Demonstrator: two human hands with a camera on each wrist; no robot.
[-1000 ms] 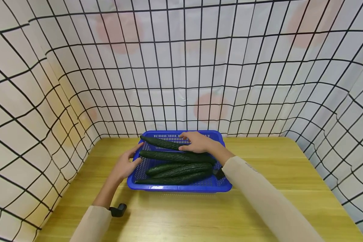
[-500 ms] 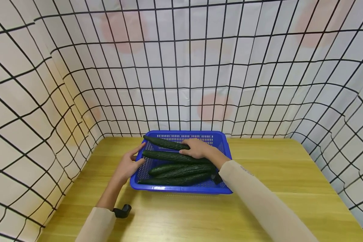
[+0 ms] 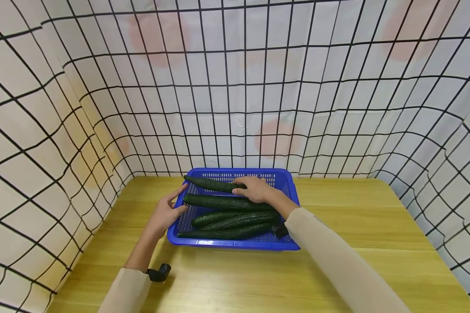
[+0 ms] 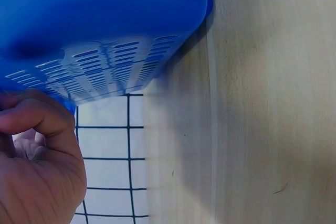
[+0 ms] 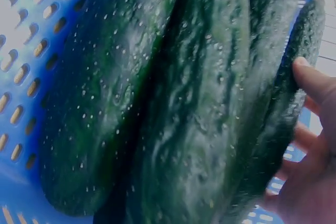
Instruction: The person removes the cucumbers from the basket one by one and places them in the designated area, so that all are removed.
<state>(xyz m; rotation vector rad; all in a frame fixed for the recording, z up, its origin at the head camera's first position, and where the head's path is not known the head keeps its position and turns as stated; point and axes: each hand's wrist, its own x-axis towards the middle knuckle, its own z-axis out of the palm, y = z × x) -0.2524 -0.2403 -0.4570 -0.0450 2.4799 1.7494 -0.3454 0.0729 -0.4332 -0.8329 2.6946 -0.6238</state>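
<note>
Several dark green cucumbers (image 3: pixel 235 220) lie lengthwise in a blue basket (image 3: pixel 235 244). At the back of the basket, my right hand (image 3: pixel 254 190) grips the right part of the rear cucumber (image 3: pixel 209 184). The right wrist view shows the thumb of my right hand (image 5: pixel 310 156) on the near side of that cucumber (image 5: pixel 294 85), fingers behind it. My left hand (image 3: pixel 165 215) holds the basket's left rim, thumb and fingers apart. In the left wrist view, my left hand (image 4: pixel 42 166) has curled fingers against the basket (image 4: pixel 105 19); their tips are hidden.
The basket stands on a wooden table (image 3: pixel 227 278), near its back edge. A black wire grid (image 3: pixel 245 134) over pale sheeting rises behind the table and along both sides. A black wrist camera (image 3: pixel 159 273) sits at my left wrist.
My right hand has come down from slightly above and closed round the rear cucumber. The head view has shifted a little; my left hand has stayed at the rim.
</note>
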